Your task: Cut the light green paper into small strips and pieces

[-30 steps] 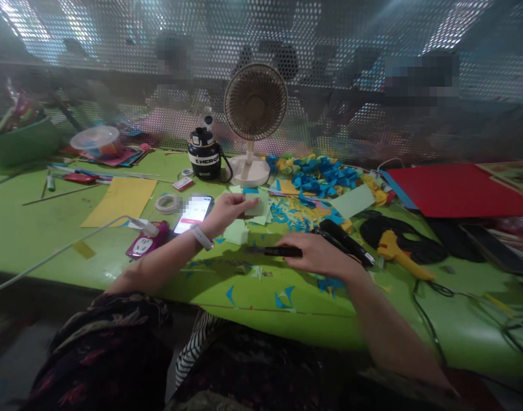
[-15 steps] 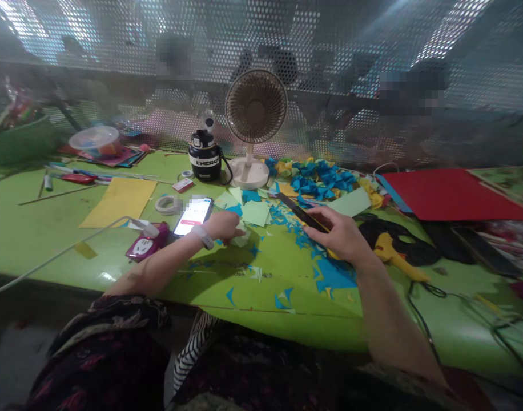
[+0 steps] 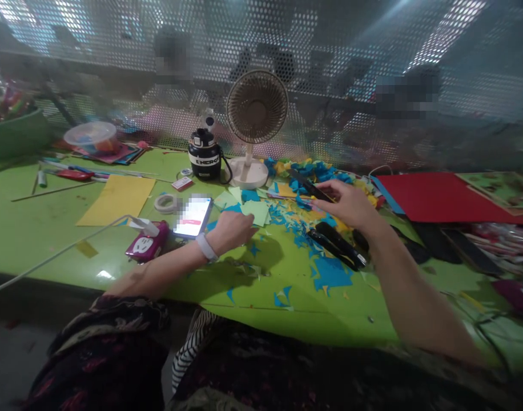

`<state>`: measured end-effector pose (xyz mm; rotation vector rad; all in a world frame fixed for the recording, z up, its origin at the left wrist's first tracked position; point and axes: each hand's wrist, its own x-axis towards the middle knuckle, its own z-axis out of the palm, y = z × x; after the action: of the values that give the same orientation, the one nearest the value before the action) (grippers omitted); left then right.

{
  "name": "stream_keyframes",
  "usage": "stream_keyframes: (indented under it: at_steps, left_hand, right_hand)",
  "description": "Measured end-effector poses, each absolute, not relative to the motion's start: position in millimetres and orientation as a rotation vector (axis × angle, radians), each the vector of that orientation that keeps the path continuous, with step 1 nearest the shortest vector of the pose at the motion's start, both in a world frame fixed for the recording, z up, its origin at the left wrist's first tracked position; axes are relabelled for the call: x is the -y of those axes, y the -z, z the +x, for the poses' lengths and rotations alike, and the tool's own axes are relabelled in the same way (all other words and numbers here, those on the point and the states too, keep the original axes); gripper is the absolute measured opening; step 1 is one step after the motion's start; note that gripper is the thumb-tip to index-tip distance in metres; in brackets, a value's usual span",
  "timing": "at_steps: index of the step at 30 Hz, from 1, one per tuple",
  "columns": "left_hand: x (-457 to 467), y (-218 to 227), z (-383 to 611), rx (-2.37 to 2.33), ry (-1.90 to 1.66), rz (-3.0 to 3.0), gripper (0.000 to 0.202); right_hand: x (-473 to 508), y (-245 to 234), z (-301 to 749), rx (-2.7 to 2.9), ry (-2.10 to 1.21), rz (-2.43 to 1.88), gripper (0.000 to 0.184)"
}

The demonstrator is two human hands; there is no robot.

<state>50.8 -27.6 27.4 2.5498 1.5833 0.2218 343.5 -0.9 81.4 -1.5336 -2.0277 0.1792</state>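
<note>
My right hand [image 3: 345, 201] is closed round a long black tool [image 3: 309, 184], whose kind I cannot make out, above the blue and yellow scraps. Below that hand a black stapler [image 3: 336, 245] lies on the table beside a blue paper sheet [image 3: 333, 273]. My left hand [image 3: 232, 231] has its fingers curled together at the edge of light green paper squares [image 3: 258, 212]. What those fingers pinch, if anything, is hidden. Small cut scraps [image 3: 282, 217] lie between the hands.
A phone [image 3: 193, 217], a purple socket block [image 3: 148, 242] and a tape roll [image 3: 166, 202] lie on the left. A fan [image 3: 257, 108] and a black bottle [image 3: 205, 157] stand behind. Folded blue pieces [image 3: 319, 169] are piled at the back; red sheets [image 3: 450, 197] lie right.
My right hand has moved away from me with the black tool, and the stapler below it now shows. My left hand has shifted slightly right. The yellow glue gun is no longer visible.
</note>
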Motion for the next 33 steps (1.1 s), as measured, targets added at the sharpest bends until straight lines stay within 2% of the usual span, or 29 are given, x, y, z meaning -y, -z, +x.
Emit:
stream_keyframes:
  at_steps: [4, 9, 15, 21, 25, 28, 33]
  left_hand:
    - [41.6, -11.7, 65.7, -1.280, -0.239, 2.655, 0.032]
    - [53.5, 7.9, 72.8, -0.911, -0.350, 2.850, 0.036]
    - [56.9, 18.3, 73.6, -0.707, -0.323, 3.032, 0.029]
    - [57.3, 25.0, 73.5, -0.589, -0.383, 3.021, 0.024]
    - [58.4, 30.4, 74.9, -0.507, -0.468, 3.007, 0.026]
    - [59.4, 34.2, 77.3, -0.466, -0.553, 3.016, 0.031]
    - [59.0, 39.7, 79.9, -0.455, -0.663, 3.032, 0.040]
  right_hand:
    - [-43.7, -71.3, 342.3, 2.307, -0.043, -1.692, 0.031]
    - [-80.5, -45.1, 329.3, 2.596, 0.078, -1.960, 0.029]
    - [-91.2, -27.2, 320.6, 2.684, 0.165, -2.026, 0.029]
    - [-71.2, -27.6, 295.0, 2.678, 0.206, -1.892, 0.037]
    - [-39.8, -10.1, 259.9, 2.762, -0.068, -1.472, 0.047]
    - [-22.4, 10.2, 242.8, 2.757, -0.134, -1.329, 0.056]
    - [-20.5, 27.2, 245.4, 2.672, -0.197, -1.391, 0.030]
